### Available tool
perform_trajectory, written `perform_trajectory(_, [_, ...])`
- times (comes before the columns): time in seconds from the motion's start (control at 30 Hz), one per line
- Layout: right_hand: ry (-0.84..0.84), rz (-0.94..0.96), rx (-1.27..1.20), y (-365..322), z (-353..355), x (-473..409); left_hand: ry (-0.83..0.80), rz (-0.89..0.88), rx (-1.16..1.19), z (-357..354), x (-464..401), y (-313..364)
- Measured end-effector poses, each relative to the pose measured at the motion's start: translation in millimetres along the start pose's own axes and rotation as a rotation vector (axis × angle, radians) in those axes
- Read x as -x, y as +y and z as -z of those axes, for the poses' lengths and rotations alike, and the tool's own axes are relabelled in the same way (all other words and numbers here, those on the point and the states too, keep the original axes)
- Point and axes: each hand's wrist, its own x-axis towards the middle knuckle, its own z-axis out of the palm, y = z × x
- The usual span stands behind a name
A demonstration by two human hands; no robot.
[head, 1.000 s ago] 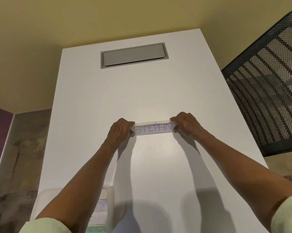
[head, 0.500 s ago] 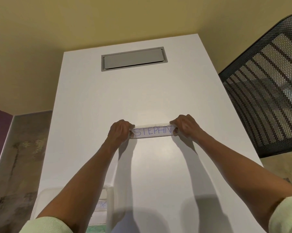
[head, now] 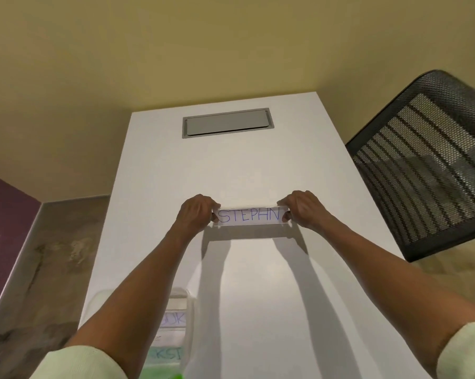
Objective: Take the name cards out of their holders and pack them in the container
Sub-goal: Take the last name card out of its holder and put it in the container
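A clear name card holder (head: 251, 216) with a white card reading "STEPHN" in blue is held above the middle of the white table (head: 258, 170). My left hand (head: 195, 212) grips its left end and my right hand (head: 302, 209) grips its right end. The holder is lifted, with its shadow on the table below it. A clear plastic container (head: 188, 302) stands at the near left of the table, partly hidden by my left forearm, with name cards (head: 173, 321) lying in it.
A grey cable flap (head: 226, 123) is set into the far end of the table. A black mesh chair (head: 428, 165) stands close to the table's right edge. A yellow wall lies beyond, and the floor shows at left.
Both hands have raised the holder off the table and tilted its face toward me. The view has shifted so the table sits lower in frame.
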Motion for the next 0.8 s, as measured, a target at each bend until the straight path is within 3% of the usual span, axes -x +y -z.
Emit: perform_trajectory(0.8, [0.011, 0.045, 0.100, -117, 84, 98, 0.044, 0.056, 0.027, 89, 130, -8])
